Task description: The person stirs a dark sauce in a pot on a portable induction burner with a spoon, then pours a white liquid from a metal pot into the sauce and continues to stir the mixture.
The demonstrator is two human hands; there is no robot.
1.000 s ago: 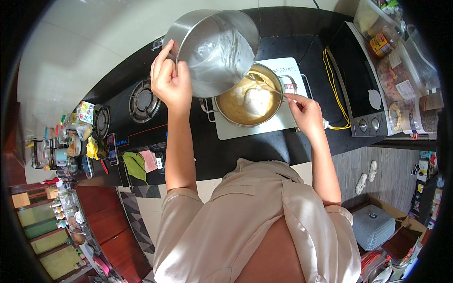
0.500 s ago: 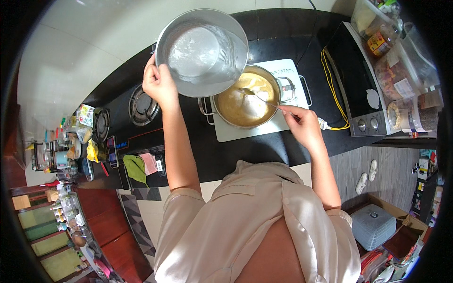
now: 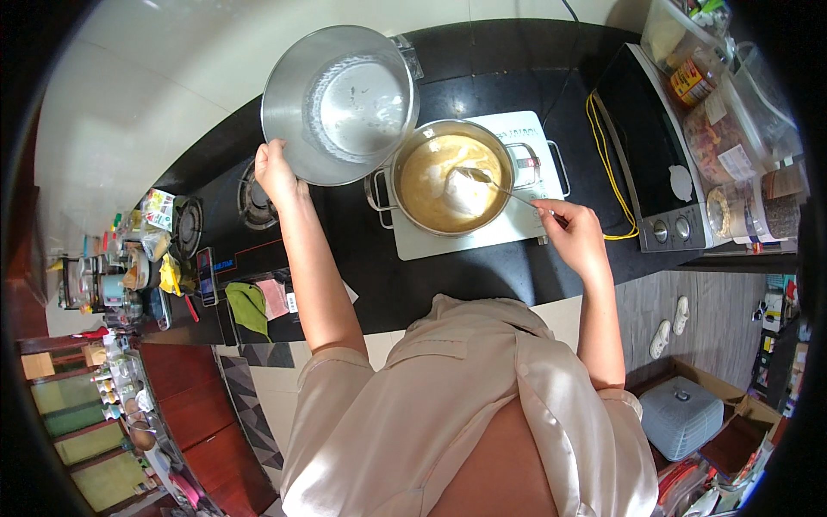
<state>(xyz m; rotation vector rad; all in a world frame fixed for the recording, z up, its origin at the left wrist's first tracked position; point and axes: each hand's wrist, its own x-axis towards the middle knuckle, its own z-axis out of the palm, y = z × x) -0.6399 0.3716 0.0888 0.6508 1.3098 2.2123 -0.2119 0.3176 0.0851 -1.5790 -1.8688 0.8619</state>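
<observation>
My left hand (image 3: 281, 177) grips the near left edge of a large metal pot (image 3: 366, 108), held tilted with its inside facing me. A whitish wet film clings to its bottom. Just right of it stands a steel cooking pot (image 3: 394, 185) with two loop handles, on a white cooktop (image 3: 422, 246). Yellowish-tan liquid (image 3: 422, 177) with pale streaks fills part of that pot. My right hand (image 3: 573, 237) is closed on the handle of a metal spoon (image 3: 508, 191), whose bowl lies at the liquid's surface.
A microwave (image 3: 642, 146) stands at the right beside a yellow cable (image 3: 594, 138). Clear food containers (image 3: 724, 138) crowd the far right. Left on the black counter are gas burners (image 3: 257, 196), a green cloth (image 3: 246, 308) and a phone (image 3: 206, 276).
The large pot has moved left and slightly down, away from above the cooking pot, and turned so a handle shows at its right. My right hand has shifted a little right and down with the spoon.
</observation>
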